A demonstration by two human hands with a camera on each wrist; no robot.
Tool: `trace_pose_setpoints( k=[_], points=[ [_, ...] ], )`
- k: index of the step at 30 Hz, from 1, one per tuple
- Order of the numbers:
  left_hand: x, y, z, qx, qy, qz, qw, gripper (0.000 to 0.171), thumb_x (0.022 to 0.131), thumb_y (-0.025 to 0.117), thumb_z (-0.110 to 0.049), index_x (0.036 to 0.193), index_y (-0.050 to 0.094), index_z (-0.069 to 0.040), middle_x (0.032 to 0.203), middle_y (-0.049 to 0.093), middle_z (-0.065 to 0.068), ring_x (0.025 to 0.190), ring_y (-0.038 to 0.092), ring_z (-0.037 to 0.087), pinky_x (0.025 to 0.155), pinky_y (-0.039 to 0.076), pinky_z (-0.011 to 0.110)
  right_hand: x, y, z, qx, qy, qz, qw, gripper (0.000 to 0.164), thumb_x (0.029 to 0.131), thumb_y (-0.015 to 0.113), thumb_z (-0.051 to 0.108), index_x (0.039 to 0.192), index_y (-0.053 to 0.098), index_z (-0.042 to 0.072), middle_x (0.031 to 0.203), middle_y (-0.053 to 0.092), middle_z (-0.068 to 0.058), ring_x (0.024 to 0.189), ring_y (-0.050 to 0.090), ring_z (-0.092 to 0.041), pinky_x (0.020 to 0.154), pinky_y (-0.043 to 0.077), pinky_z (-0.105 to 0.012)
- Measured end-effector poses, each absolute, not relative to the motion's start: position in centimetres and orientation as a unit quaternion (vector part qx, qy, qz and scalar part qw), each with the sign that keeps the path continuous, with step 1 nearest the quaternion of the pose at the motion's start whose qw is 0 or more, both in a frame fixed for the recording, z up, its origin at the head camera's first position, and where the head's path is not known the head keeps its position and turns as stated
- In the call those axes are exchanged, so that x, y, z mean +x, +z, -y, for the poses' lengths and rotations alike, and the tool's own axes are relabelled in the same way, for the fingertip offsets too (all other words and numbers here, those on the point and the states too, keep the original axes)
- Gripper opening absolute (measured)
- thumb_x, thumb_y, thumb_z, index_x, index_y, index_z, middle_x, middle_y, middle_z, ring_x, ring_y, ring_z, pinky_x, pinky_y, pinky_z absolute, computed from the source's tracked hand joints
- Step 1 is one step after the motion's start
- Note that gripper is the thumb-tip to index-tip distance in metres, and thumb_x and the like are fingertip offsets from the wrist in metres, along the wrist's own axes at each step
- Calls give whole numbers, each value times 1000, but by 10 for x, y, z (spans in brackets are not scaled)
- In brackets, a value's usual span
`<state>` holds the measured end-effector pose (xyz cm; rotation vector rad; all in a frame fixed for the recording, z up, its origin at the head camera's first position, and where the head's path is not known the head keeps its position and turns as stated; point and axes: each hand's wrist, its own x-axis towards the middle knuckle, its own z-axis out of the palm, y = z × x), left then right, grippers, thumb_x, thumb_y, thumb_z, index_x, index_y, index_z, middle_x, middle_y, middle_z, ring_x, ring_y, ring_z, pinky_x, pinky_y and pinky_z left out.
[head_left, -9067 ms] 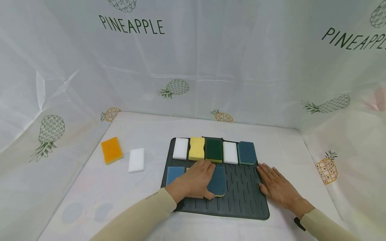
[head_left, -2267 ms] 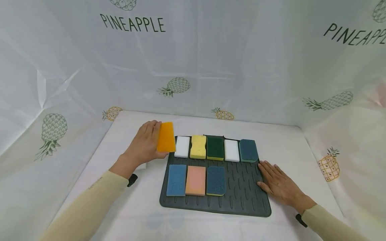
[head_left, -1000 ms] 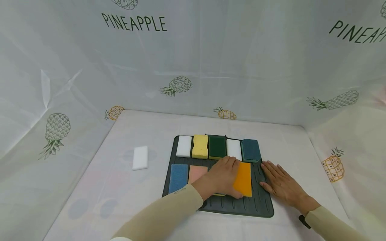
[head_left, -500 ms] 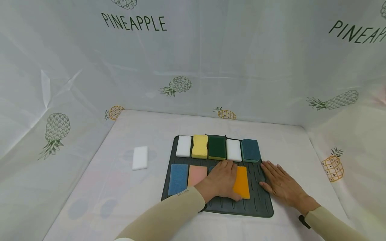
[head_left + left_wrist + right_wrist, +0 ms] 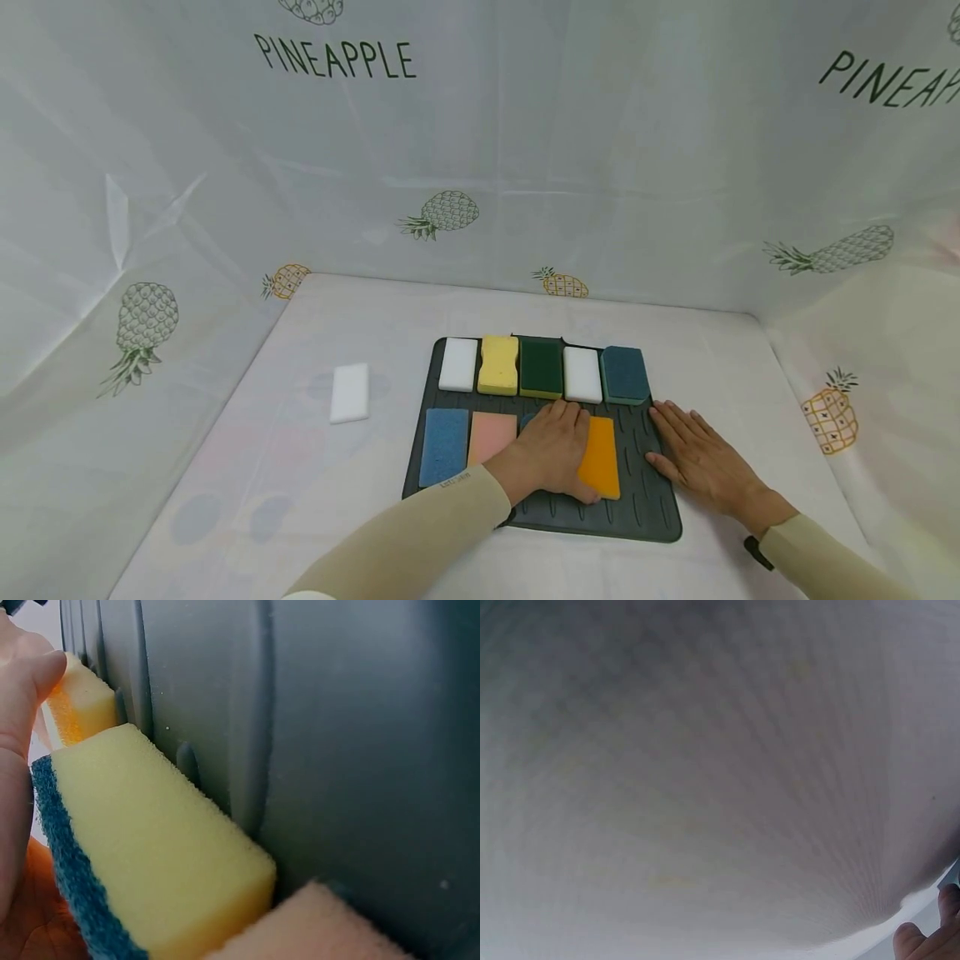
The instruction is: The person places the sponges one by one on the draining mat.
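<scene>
My left hand [image 5: 551, 450] grips an orange sponge [image 5: 602, 458] by its edges, thumb at the near end and fingers at the far side. The sponge lies against the dark ribbed mat [image 5: 637, 508], in the front row. In the left wrist view the orange sponge [image 5: 86, 701] shows a pale yellow side, with the thumb [image 5: 30, 686] on it. Beside it sits a sponge with a blue scouring layer and yellow foam [image 5: 157, 817], mostly hidden under my hand in the head view. My right hand [image 5: 697, 458] rests flat along the mat's right edge, fingers straight.
Across the mat's back row lie a white sponge [image 5: 458, 364], a yellow sponge [image 5: 498, 365], a dark green one [image 5: 541, 367] and others. A blue sponge [image 5: 445, 446] and a pink sponge [image 5: 491, 435] are at front left. Another white sponge [image 5: 349, 393] lies on the table's left.
My left hand has carried the orange sponge from the table's left onto the mat. In the last second it has shifted slightly left and nearer. The right hand has stayed at the mat's edge.
</scene>
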<state>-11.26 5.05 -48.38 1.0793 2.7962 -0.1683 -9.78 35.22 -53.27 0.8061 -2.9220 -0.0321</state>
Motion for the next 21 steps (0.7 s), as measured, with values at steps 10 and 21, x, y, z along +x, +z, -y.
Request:
trace_pose_setpoints(
  k=[10, 21],
  points=[
    [-113, -483, -51, 362, -58, -928, 73, 119, 79, 57, -93, 161, 40, -9, 157, 47, 5, 142, 42, 21, 125, 35, 33, -105, -524, -347, 244, 7, 969, 29, 68, 111, 52, 39, 160, 38, -6, 166, 37, -26, 155, 35, -43, 135, 1, -44],
    [-112, -482, -53, 362, -61, -928, 68, 119, 79, 58, -93, 161, 41, -8, 156, 47, 6, 140, 43, 21, 124, 36, 32, -115, -525, -340, 202, 46, 978, -22, 71, 113, 47, 38, 163, 28, -8, 169, 29, -28, 156, 28, -48, 126, 24, -65]
  ],
)
